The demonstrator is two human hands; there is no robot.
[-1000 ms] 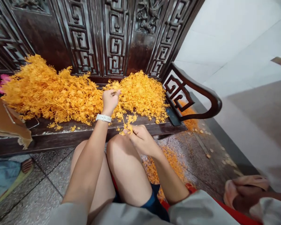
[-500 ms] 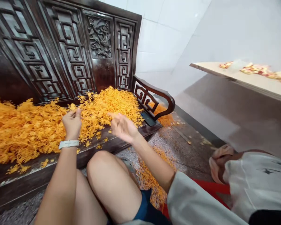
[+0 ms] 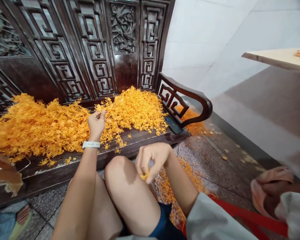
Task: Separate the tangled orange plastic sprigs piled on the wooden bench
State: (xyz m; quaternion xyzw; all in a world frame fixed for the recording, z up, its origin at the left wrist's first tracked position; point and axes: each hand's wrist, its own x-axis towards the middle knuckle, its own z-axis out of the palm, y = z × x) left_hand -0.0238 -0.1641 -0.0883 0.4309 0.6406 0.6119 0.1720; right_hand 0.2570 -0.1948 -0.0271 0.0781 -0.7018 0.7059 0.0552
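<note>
My left hand point(image 3: 96, 126), with a white watch band point(image 3: 91, 144) at the wrist, is closed in a pinch over the bench. Its fingers grip a yellow-orange plastic spray point(image 3: 101, 107) with spidery tips. Above my knee, my right hand point(image 3: 156, 157) curls with thumb and fingertips pressed on a small yellow plastic piece point(image 3: 144, 176). A large tangled heap of orange sprays point(image 3: 47, 130) lies left of my left hand. To its right is a mound of small spidery orange pieces point(image 3: 141, 108).
The dark carved wooden bench point(image 3: 126, 71) has a curved armrest point(image 3: 202, 103), with a phone point(image 3: 174, 125) beside it. Orange bits point(image 3: 165, 185) litter the floor. A torn cardboard box point(image 3: 5, 170) stands at left. A pale tabletop point(image 3: 272, 55) juts in at upper right.
My right hand has moved down from the mound to above my knee and now pinches a small yellow piece. My view has turned left; my left hand stays pinched over the bench.
</note>
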